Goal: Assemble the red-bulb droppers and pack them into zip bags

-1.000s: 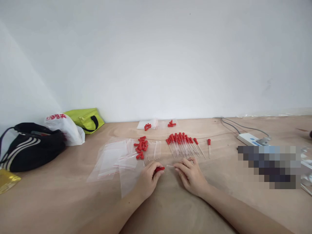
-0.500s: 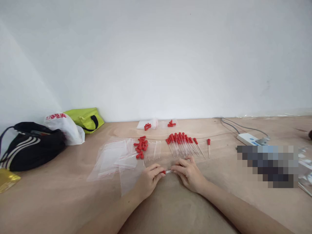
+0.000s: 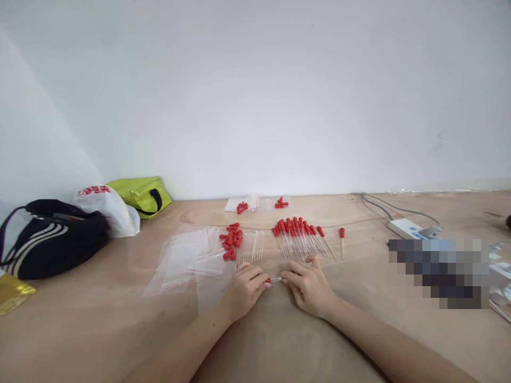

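My left hand [image 3: 247,287] pinches a red rubber bulb [image 3: 269,280], mostly covered by the fingers. From it a clear dropper tube [image 3: 276,279] runs across to my right hand [image 3: 309,284], whose fingers are closed on the tube's other end. How deep the tube sits in the bulb is hidden. Just beyond my left hand lie loose clear tubes [image 3: 252,246] in a row and a heap of red bulbs [image 3: 230,240]. Behind my right hand, droppers with red bulbs fitted [image 3: 297,231] lie side by side, and a single dropper [image 3: 342,242] rests to their right.
Clear zip bags [image 3: 179,260] overlap on the table at left. Two small bags with red bulbs [image 3: 281,202] lie near the wall. A black bag [image 3: 59,239], a white plastic bag [image 3: 107,207] and a lime-green bag [image 3: 139,194] stand far left. A power strip [image 3: 405,229] with cables is at right.
My left hand has shifted slightly, its fingers now covering more of the red bulb. Both hands keep hold of the dropper parts.
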The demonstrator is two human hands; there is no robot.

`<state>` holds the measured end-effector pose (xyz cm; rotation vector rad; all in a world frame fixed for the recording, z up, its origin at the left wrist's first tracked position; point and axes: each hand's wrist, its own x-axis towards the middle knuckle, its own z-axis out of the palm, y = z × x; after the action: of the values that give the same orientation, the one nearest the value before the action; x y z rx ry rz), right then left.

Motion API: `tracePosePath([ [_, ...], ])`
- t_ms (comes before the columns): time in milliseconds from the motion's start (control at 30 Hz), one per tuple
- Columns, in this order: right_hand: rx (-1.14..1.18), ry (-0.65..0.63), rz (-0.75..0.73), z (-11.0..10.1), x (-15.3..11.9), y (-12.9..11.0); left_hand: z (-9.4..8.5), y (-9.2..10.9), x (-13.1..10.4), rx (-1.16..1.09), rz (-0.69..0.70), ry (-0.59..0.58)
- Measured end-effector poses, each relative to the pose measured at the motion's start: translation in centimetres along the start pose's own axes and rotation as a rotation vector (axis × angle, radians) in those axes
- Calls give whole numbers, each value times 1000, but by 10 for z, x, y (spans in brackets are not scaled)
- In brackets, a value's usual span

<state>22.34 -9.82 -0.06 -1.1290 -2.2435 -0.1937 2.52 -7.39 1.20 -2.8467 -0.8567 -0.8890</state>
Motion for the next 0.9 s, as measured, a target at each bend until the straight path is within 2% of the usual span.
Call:
tracePosePath([
  [167, 38, 4, -33, 1, 2, 0, -1, 2, 2, -2, 40, 23],
  [300, 47, 59, -68, 3, 2, -1, -2, 5, 4, 15, 77, 13],
  [500, 60, 103, -74, 6, 2, -5, -2, 8, 4, 23, 61, 14],
  [800, -19, 23, -51, 3, 8, -8, -5, 5, 7, 47, 13, -12],
  [900, -86, -12, -60, -3, 10, -6, -8, 0, 4, 57, -39, 25],
])
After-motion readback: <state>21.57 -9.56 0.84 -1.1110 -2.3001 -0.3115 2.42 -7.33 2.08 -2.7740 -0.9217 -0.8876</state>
